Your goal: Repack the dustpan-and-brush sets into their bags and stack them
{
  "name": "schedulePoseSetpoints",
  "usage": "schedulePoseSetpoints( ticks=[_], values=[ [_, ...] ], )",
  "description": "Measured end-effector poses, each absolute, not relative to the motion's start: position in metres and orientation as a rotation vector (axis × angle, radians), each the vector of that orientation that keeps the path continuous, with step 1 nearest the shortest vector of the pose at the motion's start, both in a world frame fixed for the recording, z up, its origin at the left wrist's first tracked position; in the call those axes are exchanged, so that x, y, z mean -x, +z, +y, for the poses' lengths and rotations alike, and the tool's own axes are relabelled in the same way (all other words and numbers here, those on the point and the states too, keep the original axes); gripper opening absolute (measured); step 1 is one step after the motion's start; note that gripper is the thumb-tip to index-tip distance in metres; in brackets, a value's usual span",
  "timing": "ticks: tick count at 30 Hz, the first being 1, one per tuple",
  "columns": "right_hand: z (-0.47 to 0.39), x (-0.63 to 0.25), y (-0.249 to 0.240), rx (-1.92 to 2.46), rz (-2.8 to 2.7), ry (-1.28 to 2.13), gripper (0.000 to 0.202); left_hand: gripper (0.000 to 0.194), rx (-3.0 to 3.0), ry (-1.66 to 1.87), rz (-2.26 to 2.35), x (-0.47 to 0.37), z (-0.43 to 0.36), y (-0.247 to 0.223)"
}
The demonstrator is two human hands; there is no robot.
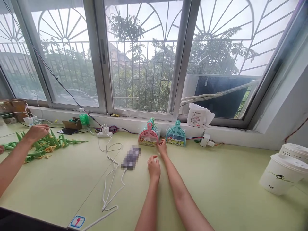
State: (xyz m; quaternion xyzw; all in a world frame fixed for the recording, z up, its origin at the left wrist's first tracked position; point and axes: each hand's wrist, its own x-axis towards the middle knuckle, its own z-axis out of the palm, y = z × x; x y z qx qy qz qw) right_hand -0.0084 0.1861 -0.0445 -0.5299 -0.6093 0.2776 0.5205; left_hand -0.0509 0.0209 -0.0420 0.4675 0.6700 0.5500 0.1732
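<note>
Right hand (162, 147) reaches to the far side of the table (216, 186), its fingers at the lower right corner of the pink dustpan (148, 136); I cannot tell whether they grip it or only touch it. Left hand (154, 166) is just nearer and to the left, over the table, its fingers loosely bent inward; I cannot tell whether anything is inside them.

The pink dustpan stands upright near the sill (130, 121), with a brush across its front and more green ones lined up behind it. Just to its right stands a blue dustpan (176, 136), also with a brush, and further right a white plug (206, 141). On the sill above sits a white bag (199, 115).

Left of the hands lies a blurred dark item (131, 158), a white cable (115, 187) running from its near end. Beyond it to the far left are a power strip (105, 131) and a green bottle (84, 118). At the left, another person's hand (39, 131) is over a pile of green cones (45, 146). Two white lidded cups (280, 176) stand at the right
</note>
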Motion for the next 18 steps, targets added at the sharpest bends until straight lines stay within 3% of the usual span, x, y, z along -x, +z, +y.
schedulePoseSetpoints(
  ticks=[3,11,18],
  values=[
    [0.169,0.003,-0.043,1.135,-1.296,0.85,0.046,0.023,-1.315,1.565,1.918,0.052,0.022,-0.043],
    [0.071,-0.05,-0.062,1.005,-1.202,1.127,0.033,0.025,-1.529,1.637,1.831,0.031,0.006,-0.014],
    [-0.014,-0.113,-0.047,0.926,-1.296,1.362,0.028,0.023,-1.618,1.677,1.567,-0.016,-0.121,0.013]
  ],
)
